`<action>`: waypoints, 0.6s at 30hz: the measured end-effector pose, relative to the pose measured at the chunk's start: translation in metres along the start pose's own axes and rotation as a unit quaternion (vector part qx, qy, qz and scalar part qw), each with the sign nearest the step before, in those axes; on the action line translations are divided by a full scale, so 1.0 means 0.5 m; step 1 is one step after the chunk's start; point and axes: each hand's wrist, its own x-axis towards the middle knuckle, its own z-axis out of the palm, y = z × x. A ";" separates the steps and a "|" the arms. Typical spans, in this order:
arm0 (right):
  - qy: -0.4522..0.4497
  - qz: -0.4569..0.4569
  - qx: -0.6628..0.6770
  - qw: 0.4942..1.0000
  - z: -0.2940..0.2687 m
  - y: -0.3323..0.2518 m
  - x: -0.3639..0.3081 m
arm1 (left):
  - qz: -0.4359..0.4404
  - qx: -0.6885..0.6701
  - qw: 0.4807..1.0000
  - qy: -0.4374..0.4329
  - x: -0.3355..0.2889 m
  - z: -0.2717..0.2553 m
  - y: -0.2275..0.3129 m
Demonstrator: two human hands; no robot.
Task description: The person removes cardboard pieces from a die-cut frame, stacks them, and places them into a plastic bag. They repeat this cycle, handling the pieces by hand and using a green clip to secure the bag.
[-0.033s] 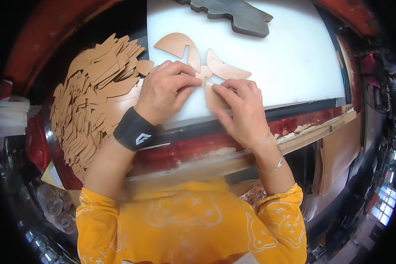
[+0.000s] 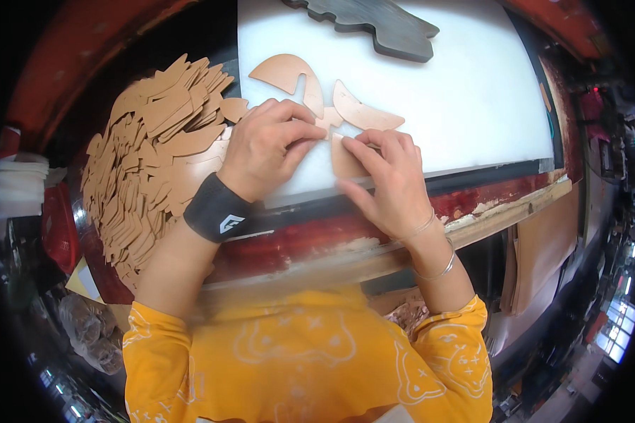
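Note:
Above the white board, my left hand, with a black wristband, is closed in a pinch. Its fingertips meet at the edge of a small tan piece, and what they hold is too small to make out. My right hand is closed on a flat tan leather-like piece, index finger at its top and thumb by its lower edge. Just beyond the hands lie a curved piece with a slot and a crescent-shaped piece.
A large heap of cut tan pieces lies left of the board. A dark, wavy-edged thick block rests at the board's far side. The worn red table edge runs in front of me, with tan sheets below right.

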 end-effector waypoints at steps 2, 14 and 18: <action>0.018 -0.007 -0.004 1.000 0.004 -0.004 0.002 | -0.001 -0.006 1.000 0.006 -0.002 0.001 -0.001; 0.044 -0.048 0.011 0.998 0.032 0.004 0.010 | 0.007 -0.016 1.000 0.012 -0.006 -0.002 -0.004; 0.038 -0.072 0.009 0.997 0.027 0.008 0.014 | 0.012 -0.021 1.000 0.001 -0.008 -0.006 -0.005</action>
